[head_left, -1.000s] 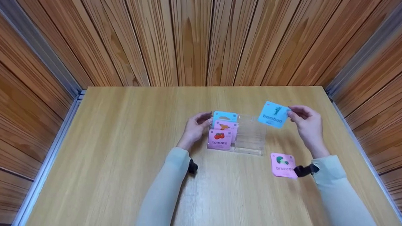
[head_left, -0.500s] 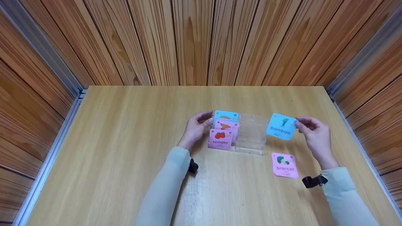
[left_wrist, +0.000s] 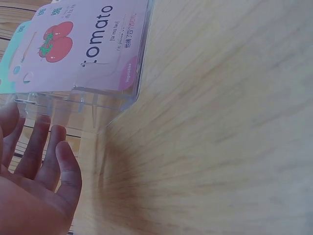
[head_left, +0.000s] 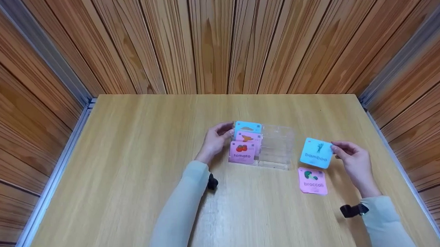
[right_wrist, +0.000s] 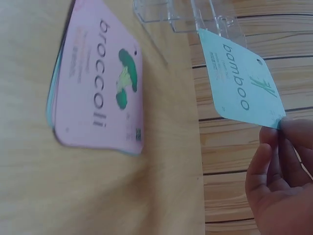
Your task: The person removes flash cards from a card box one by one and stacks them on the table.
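My right hand (head_left: 355,164) pinches a blue bamboo card (head_left: 316,152) by its upper right corner, raised just beyond a pink broccoli card (head_left: 312,181). In the right wrist view the broccoli card (right_wrist: 100,78) tops a small stack on the table. My left hand (head_left: 214,142) holds the left edge of a clear tiered card stand (head_left: 276,147), thumb and fingers at its upper side. The stand's left column bears a pink tomato card (head_left: 242,152) in front, a pink card with an orange picture (head_left: 257,137) behind, and a blue card (head_left: 248,126) at the back, partly covered.
The light wood table (head_left: 132,160) spreads around the stand. Wood-plank walls (head_left: 209,42) rise behind and at both sides, with a metal rail (head_left: 55,171) along the left edge. Black wrist devices (head_left: 353,210) sit at both cuffs.
My right hand has moved right and toward the person with the bamboo card, away from the stand to just beyond the broccoli card. The left hand stays at the stand.
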A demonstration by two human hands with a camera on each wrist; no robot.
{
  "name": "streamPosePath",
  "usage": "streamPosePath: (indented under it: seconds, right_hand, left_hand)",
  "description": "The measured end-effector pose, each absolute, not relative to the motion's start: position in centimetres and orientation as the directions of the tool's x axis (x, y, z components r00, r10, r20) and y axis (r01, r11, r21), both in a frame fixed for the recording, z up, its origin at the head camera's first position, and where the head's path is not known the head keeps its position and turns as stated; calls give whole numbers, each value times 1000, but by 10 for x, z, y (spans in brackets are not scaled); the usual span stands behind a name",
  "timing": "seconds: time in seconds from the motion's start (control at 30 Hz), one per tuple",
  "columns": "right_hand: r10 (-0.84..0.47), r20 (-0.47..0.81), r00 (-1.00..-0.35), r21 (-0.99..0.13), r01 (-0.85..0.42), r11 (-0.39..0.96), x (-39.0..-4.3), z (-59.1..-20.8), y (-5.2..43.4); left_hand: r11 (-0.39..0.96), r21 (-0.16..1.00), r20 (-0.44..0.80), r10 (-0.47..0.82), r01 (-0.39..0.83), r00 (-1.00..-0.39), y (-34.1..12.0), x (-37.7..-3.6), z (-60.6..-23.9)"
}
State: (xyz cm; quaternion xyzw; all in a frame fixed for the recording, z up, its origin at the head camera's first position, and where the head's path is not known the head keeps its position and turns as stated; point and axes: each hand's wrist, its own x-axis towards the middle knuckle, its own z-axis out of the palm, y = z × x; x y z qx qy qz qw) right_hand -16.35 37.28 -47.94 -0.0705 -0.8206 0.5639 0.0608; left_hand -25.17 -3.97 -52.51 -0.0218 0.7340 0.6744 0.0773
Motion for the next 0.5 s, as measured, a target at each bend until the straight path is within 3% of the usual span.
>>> streamPosePath:
  seconds: [0.5]
  right_hand:
    - [49,-23,-999,-874,44,485,-149,-492,384]
  left_hand:
    - [82,987,-147,73,-141,-986,-40,-252,-527]
